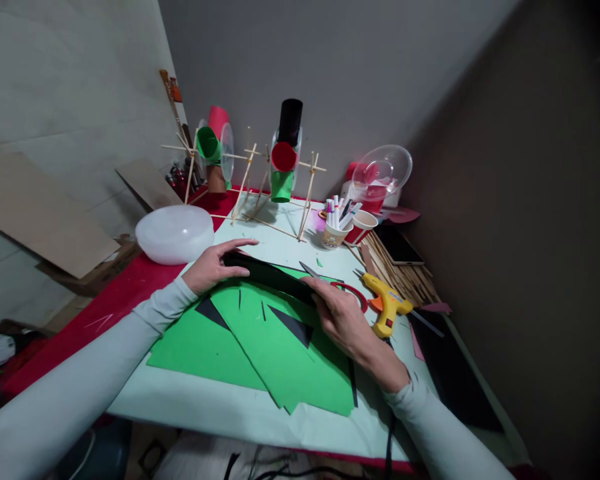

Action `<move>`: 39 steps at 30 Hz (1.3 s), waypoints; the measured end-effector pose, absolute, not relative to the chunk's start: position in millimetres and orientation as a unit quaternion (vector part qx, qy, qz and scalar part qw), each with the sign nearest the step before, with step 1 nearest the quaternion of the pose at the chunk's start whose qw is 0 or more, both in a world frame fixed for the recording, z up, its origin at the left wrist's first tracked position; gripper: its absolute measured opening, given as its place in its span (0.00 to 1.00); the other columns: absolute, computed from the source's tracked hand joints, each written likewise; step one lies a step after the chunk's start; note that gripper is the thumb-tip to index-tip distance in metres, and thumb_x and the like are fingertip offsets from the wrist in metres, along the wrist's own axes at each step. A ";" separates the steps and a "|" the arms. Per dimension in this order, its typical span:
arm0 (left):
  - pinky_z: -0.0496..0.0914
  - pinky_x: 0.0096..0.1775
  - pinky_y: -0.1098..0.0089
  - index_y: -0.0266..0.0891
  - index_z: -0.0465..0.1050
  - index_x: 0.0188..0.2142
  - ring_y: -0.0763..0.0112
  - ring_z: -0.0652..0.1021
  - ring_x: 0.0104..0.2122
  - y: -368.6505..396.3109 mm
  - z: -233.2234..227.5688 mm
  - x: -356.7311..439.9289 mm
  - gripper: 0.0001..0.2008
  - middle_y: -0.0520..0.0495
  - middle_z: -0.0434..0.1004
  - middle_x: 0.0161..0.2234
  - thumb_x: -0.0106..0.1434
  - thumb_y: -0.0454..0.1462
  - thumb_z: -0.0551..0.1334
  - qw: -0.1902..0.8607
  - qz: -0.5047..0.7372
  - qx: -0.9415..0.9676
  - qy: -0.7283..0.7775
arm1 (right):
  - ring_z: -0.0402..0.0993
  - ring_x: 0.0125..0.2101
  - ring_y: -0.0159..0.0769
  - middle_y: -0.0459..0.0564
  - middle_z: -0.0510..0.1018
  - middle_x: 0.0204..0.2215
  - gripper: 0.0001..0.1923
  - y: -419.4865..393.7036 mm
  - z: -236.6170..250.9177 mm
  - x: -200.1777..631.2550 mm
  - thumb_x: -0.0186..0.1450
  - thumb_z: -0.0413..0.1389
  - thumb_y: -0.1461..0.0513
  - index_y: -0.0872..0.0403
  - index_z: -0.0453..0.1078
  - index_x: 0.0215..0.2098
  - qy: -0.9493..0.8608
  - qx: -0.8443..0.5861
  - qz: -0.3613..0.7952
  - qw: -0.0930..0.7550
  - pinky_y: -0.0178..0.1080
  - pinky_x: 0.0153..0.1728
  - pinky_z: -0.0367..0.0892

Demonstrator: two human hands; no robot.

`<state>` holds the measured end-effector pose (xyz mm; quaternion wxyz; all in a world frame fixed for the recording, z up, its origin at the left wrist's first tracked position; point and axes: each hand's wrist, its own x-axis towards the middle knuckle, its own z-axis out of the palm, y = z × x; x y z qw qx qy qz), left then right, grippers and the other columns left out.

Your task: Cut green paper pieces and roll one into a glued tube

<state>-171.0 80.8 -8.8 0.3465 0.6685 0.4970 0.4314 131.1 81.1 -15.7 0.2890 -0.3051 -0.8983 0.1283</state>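
A long strip of black paper (270, 274) stretches between my two hands, above green sheets (260, 347) on the table. My left hand (217, 265) pinches its left end between thumb and fingers. At the strip's other end, my right hand (337, 313) grips it; some of those fingers are hidden. Several black scraps (293, 325) lie on the green sheets. Just behind my right hand are scissors (350, 288) with red handles, partly covered by it. A yellow glue gun (387, 303) lies to the right of that hand.
Stick frames (307, 200) at the back carry coloured paper tubes (284, 157). A white bowl-like thing (175, 233) stands at left. Markers fill a paper cup (335, 237); another cup (361, 227) stands beside it. Wooden sticks (400, 267), a phone-like black slab (397, 244) and black sheets (453, 373) lie at right.
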 end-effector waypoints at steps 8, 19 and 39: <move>0.71 0.50 0.60 0.40 0.83 0.38 0.56 0.80 0.42 83.5 -13.2 -162.5 0.18 0.45 0.84 0.39 0.45 0.39 0.74 0.444 0.387 0.647 0.485 | 0.79 0.44 0.40 0.56 0.80 0.47 0.20 81.3 -13.5 125.4 0.64 0.48 0.71 0.57 0.68 0.53 -0.880 -0.298 0.131 0.346 0.41 0.44 0.74; 0.76 0.38 0.63 0.35 0.73 0.43 0.68 0.79 0.35 95.0 -29.9 -164.4 0.11 0.47 0.78 0.39 0.65 0.40 0.63 0.434 0.589 0.427 0.531 | 0.70 0.49 0.45 0.59 0.75 0.50 0.17 56.5 9.8 111.0 0.66 0.52 0.72 0.53 0.65 0.52 -0.865 -0.262 -0.040 0.427 0.50 0.50 0.67; 0.77 0.34 0.65 0.35 0.72 0.47 0.69 0.79 0.34 82.1 -27.3 -147.1 0.11 0.46 0.77 0.40 0.65 0.37 0.63 0.584 0.579 0.350 0.449 | 0.63 0.34 0.41 0.53 0.72 0.33 0.11 77.4 -2.0 49.5 0.72 0.44 0.68 0.56 0.68 0.38 -0.984 -0.128 -0.100 0.071 0.43 0.37 0.60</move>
